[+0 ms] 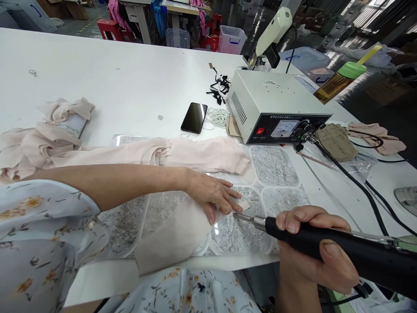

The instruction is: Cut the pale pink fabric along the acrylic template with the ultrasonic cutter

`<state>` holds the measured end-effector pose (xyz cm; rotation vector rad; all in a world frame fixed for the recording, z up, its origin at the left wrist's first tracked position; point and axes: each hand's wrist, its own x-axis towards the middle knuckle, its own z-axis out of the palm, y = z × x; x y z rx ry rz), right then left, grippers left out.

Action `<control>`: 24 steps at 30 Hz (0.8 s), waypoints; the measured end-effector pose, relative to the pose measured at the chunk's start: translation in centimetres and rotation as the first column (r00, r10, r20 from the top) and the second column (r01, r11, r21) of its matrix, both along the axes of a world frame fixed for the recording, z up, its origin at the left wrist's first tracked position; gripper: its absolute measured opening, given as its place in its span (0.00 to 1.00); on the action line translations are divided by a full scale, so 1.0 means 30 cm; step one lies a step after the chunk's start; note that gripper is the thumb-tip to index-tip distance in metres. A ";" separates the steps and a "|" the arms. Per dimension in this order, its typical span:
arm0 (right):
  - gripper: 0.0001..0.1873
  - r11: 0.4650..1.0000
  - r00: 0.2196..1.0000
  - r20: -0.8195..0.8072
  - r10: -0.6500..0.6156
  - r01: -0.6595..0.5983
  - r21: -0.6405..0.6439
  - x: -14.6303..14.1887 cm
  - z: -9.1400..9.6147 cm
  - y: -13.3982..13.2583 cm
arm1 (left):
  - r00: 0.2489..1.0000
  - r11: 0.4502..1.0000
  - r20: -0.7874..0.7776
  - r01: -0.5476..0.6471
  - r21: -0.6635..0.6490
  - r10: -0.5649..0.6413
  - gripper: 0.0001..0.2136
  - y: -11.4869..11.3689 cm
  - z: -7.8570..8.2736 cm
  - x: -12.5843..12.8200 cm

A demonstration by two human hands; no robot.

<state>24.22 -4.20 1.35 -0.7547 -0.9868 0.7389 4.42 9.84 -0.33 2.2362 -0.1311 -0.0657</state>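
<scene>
My left hand [215,193] lies flat, fingers stretched, pressing a pale pink fabric piece [176,234] onto scratched clear cutting plates [273,167]. My right hand [312,252] is wrapped round the black handle of a cutting tool [325,243]. Its metal tip [239,215] sits at the fabric's corner, just beside my left fingertips. A longer strip of the same pink fabric [182,154] lies across the plates behind my left hand.
A grey control box [273,104] with a meter stands at the right, black cables [358,182] running from it. A black phone [194,117], white elastic loops [217,117], black scraps [219,87] and a pink fabric pile [39,139] lie on the white table [114,74].
</scene>
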 end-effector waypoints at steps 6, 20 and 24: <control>0.10 0.999 0.999 -0.014 0.043 -0.043 0.006 -0.007 -0.002 -0.016 | 0.999 0.995 -0.038 -0.021 -0.101 0.018 0.09 -0.001 0.004 0.002; 0.08 0.997 0.998 -0.005 0.063 -0.063 -0.041 -0.037 0.009 -0.020 | 0.993 0.975 -0.097 -0.085 -0.207 0.065 0.11 -0.007 0.019 0.006; 0.09 0.997 0.998 -0.019 0.066 -0.066 -0.038 -0.045 0.013 -0.025 | 0.991 0.985 -0.123 -0.065 -0.160 0.045 0.11 -0.008 0.023 0.009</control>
